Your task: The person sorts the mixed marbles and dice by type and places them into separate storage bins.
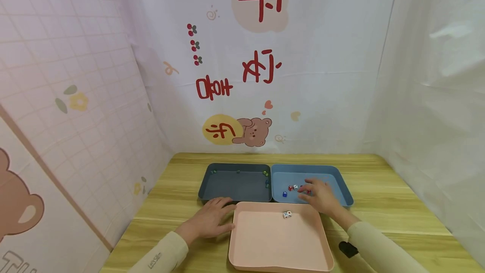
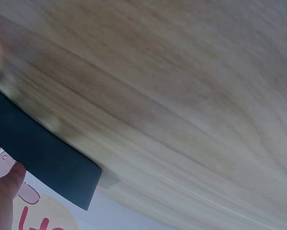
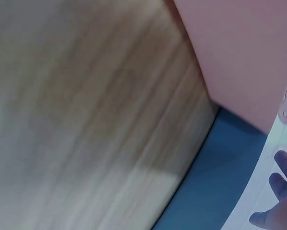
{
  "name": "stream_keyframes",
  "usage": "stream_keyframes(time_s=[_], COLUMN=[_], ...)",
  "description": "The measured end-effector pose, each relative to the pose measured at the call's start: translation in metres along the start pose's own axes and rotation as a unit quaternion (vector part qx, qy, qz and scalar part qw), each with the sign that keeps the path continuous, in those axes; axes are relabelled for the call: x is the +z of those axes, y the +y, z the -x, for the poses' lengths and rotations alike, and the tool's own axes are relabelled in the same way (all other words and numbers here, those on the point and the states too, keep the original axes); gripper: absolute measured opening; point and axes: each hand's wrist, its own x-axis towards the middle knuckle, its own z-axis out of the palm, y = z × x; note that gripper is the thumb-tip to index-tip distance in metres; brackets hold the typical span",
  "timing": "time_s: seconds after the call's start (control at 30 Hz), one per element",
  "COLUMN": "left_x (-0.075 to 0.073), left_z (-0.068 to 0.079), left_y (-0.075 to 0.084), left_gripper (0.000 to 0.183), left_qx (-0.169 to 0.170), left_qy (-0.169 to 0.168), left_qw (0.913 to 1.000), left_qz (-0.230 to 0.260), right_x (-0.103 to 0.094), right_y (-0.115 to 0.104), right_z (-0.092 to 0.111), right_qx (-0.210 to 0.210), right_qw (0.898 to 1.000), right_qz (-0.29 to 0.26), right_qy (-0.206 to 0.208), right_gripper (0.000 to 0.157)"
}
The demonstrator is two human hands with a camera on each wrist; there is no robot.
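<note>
My right hand (image 1: 321,197) hovers over the light blue tray (image 1: 333,176), its fingers spread and slightly bent. Near its fingertips lie a blue die (image 1: 285,194), a red die (image 1: 290,188) and a white die (image 1: 296,187); more dice are partly hidden behind the fingers. In the right wrist view, the fingers (image 3: 286,165) stand apart. My left hand (image 1: 212,219) rests beside the pink tray (image 1: 261,239), fingertips at its left rim, holding nothing. White dice (image 1: 287,214) sit together near the pink tray's far side.
A dark grey-blue tray (image 1: 235,184) adjoins the light blue one on its left, with several small green dice (image 1: 265,173) along its edges. A black object (image 1: 347,249) lies by my right sleeve on the wooden table (image 1: 409,231). Printed white cloth (image 1: 322,75) hangs behind and at both sides.
</note>
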Motion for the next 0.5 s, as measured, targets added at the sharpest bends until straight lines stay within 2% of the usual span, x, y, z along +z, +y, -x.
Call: stream_keyframes(time_s=[0.3, 0.5], left_x=[0.001, 0.001], left_z=[-0.001, -0.001], left_y=[0.0, 0.0], left_gripper=[0.06, 0.061], left_qx=[-0.005, -0.007], left_qy=[-0.001, -0.004], left_qw=[1.0, 1.0], left_qz=[-0.002, -0.003], right_x=[0.011, 0.018], right_y=[-0.014, -0.017], right_z=[0.013, 0.018], right_qx=[-0.037, -0.038], right_qw=[0.999, 0.998], right_qz=[-0.022, -0.019], right_qy=[-0.02, -0.043], right_gripper=[0.007, 0.005])
